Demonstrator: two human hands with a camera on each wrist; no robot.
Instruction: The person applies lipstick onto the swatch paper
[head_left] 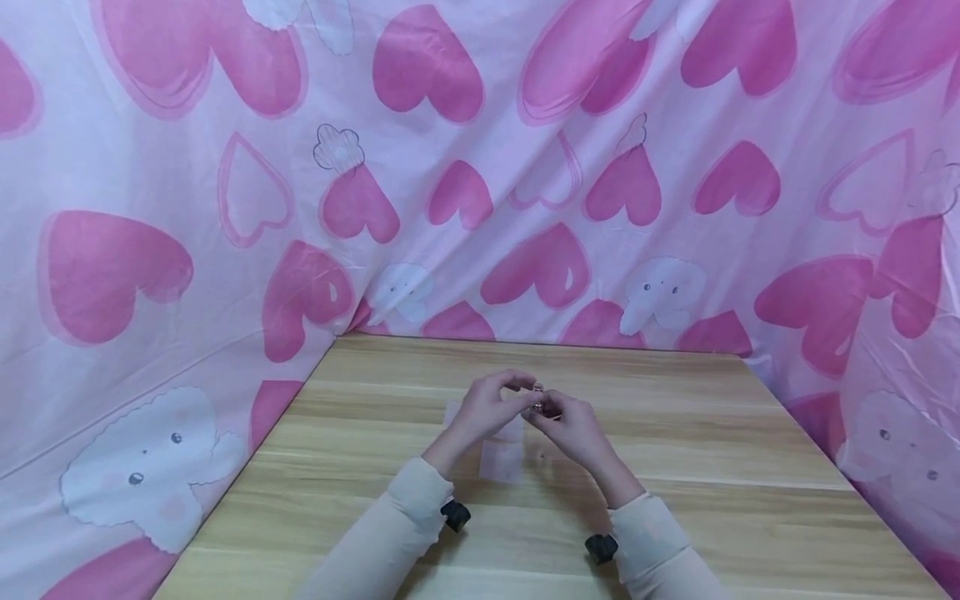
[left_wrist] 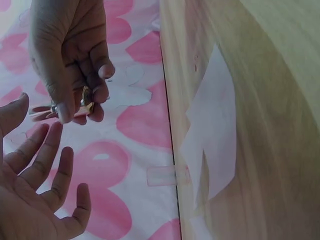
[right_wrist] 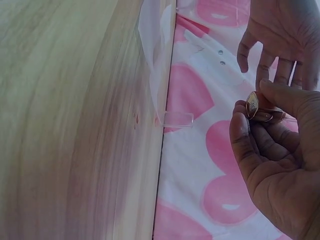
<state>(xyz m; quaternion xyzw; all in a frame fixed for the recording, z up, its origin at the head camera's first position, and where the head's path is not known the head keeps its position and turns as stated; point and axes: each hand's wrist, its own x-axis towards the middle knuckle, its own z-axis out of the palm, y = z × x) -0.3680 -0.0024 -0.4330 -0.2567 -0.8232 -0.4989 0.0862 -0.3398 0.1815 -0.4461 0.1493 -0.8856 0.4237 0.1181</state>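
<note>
A small, shiny gold-coloured metal piece (right_wrist: 253,104) with a rounded face and a narrow band-like part is pinched between the thumb and fingers of my right hand (head_left: 572,427). Both hands are raised over the table, close together in the head view. My left hand (left_wrist: 42,185) faces the piece with its fingers spread and fairly straight. Its thumb and fingertips are right by the end of the piece that sticks out of the right hand. Part of the piece is hidden behind the right hand's fingers.
Thin whitish sheets (left_wrist: 217,130) lie on the wooden table (head_left: 675,433) below the hands. A small clear rectangular piece (right_wrist: 178,119) shows near the sheets. A pink heart-patterned cloth (head_left: 457,142) hangs around the table's back and sides.
</note>
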